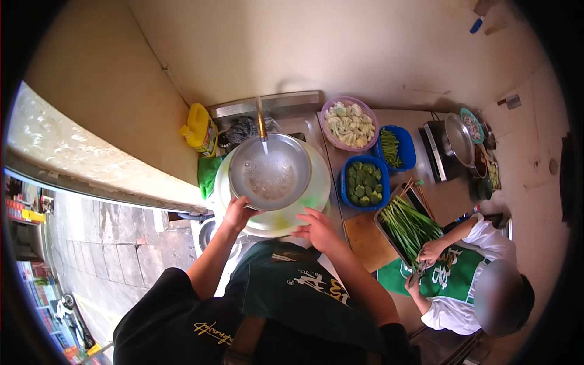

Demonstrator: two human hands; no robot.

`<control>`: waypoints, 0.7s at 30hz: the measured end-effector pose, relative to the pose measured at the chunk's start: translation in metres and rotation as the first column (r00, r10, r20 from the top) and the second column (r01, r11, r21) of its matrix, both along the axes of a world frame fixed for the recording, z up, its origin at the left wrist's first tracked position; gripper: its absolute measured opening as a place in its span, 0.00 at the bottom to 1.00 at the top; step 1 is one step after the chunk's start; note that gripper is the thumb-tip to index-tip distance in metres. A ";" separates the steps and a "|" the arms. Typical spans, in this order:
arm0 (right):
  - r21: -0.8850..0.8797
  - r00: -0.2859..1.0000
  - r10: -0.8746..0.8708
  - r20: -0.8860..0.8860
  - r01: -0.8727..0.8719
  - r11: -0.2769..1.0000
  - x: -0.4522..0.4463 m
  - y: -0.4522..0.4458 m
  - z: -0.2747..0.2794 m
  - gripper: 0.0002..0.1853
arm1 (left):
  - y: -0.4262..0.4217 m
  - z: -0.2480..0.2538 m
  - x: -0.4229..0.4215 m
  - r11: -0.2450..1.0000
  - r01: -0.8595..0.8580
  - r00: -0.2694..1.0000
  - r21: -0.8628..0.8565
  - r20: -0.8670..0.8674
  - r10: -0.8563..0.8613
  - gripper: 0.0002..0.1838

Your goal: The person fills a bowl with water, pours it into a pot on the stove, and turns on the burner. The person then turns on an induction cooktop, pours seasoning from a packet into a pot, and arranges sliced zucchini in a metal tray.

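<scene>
A round metal bowl (240, 173) sits under the tap (261, 125), with water running into it and bubbles on the surface. My left hand (239, 213) is closed on the bowl's near rim, the thumb at its edge. Beneath the bowl is a large whitish basin (321, 182) with something green in it, blurred. My right hand (317, 230) is apart from the bowl, by the basin's near right edge, fingers spread and holding nothing.
Cauliflower fills a pink basket (324, 128); blue containers (342, 182) hold broccoli and green beans. At right, a co-worker (480, 255) handles long green stalks (404, 225) over a tray beside a cutting board (365, 240). A yellow jug (199, 131) stands left.
</scene>
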State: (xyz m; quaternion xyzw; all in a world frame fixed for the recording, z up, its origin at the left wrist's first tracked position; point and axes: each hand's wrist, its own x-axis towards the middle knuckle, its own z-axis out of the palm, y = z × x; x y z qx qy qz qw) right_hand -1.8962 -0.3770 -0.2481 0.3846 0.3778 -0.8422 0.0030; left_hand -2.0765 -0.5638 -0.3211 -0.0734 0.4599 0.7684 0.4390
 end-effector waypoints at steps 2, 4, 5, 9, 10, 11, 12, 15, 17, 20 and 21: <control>-0.134 0.999 0.022 0.034 -0.017 0.991 -0.034 -0.008 -0.016 0.21 | -0.003 0.001 0.003 1.000 -0.003 1.000 -0.013 0.017 0.003 0.24; -0.141 0.998 -0.001 0.068 0.011 0.990 -0.059 -0.020 -0.037 0.21 | -0.003 0.003 0.003 1.000 -0.017 0.999 -0.020 0.029 0.018 0.23; -0.160 0.994 -0.029 0.106 0.046 0.986 -0.068 -0.024 -0.047 0.20 | -0.006 0.003 0.004 1.000 -0.020 1.000 -0.005 0.020 0.021 0.23; -0.174 0.991 0.035 0.127 -0.013 0.985 -0.085 -0.034 -0.058 0.20 | -0.017 0.008 0.003 1.000 -0.018 0.999 -0.008 -0.028 0.018 0.24; -0.130 0.994 0.030 0.102 -0.017 0.991 -0.086 -0.036 -0.057 0.20 | -0.018 0.011 0.002 1.000 -0.024 1.000 0.005 -0.016 0.024 0.25; -0.085 0.997 0.023 0.077 -0.016 0.996 -0.086 -0.037 -0.054 0.21 | -0.019 0.013 0.001 1.000 -0.025 1.000 0.010 -0.011 0.025 0.25; -0.080 0.996 0.019 0.083 -0.012 0.997 -0.087 -0.039 -0.050 0.21 | -0.021 0.015 0.001 1.000 -0.017 0.999 0.026 -0.038 0.018 0.26; -0.037 0.990 -0.120 0.077 0.124 0.992 -0.088 -0.049 -0.039 0.21 | -0.023 0.027 -0.001 1.000 0.023 0.997 0.014 -0.073 -0.022 0.26; -0.113 0.988 -0.132 0.074 0.140 0.984 -0.091 -0.050 -0.032 0.21 | -0.025 0.030 -0.002 0.999 0.031 0.998 -0.017 -0.059 -0.032 0.27; -0.219 0.989 -0.134 0.058 0.143 0.965 -0.094 -0.052 -0.016 0.21 | -0.031 0.037 -0.002 0.999 0.044 0.998 -0.023 -0.037 -0.045 0.31; -0.235 0.991 -0.122 0.056 0.132 0.963 -0.095 -0.055 -0.024 0.21 | -0.035 0.031 -0.002 0.998 0.044 0.998 -0.037 -0.033 -0.045 0.38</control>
